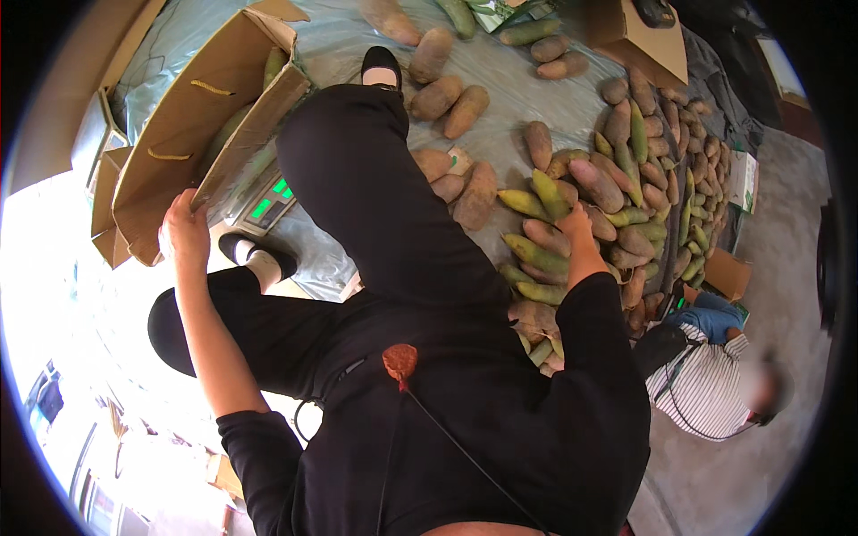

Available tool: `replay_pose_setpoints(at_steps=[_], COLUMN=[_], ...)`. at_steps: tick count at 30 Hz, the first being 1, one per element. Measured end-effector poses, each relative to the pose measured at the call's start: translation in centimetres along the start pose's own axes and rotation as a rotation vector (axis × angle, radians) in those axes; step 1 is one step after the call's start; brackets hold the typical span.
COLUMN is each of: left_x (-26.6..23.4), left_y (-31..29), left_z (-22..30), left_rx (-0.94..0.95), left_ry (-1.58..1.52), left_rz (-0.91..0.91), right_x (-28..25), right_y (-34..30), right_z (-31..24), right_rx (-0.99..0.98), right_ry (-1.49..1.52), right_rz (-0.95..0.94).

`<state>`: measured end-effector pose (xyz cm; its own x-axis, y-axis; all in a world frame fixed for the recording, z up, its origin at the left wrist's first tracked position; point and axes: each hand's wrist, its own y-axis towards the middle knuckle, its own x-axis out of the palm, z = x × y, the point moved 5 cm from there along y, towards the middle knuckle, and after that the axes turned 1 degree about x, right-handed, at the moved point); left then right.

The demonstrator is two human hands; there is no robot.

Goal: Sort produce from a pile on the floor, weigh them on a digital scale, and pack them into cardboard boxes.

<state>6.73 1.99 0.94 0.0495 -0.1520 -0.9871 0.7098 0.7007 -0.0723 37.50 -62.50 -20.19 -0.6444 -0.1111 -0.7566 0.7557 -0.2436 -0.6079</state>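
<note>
My left hand is closed over the near edge of a tall, open cardboard box with yellow cord handles. Inside the box, partly hidden by its wall, lie a few green root vegetables. Off to the right, my right hand has its fingers round one end of a green radish at the near side of a large pile. Other green radishes and brownish-pink roots lie close around that hand. My fingertips are partly hidden there.
The box stands on a scale with green lit digits. Loose brown roots lie on plastic sheeting beyond my knee. At the far right stands another cardboard box. A person in a striped shirt is beside the pile at right.
</note>
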Motion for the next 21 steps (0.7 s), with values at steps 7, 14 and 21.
replay_pose_setpoints(at_steps=[7,14,21], left_x=[-0.9,-0.5,-1.5], left_y=[-0.9,0.0,-0.8], left_z=[-1.2,0.8,0.3], left_rx=[-0.045,-0.059,-0.069], left_ry=[0.033,0.076,0.077], left_rz=[0.008,-0.06,-0.017], right_x=[1.8,6.3,5.8], right_y=[-3.2,-0.2,-3.8], right_z=[-1.6,2.1,-5.0], right_rx=[0.043,0.092,0.426], right_ry=[0.062,0.46,1.475], right_rz=[-0.076,0.029,-0.508])
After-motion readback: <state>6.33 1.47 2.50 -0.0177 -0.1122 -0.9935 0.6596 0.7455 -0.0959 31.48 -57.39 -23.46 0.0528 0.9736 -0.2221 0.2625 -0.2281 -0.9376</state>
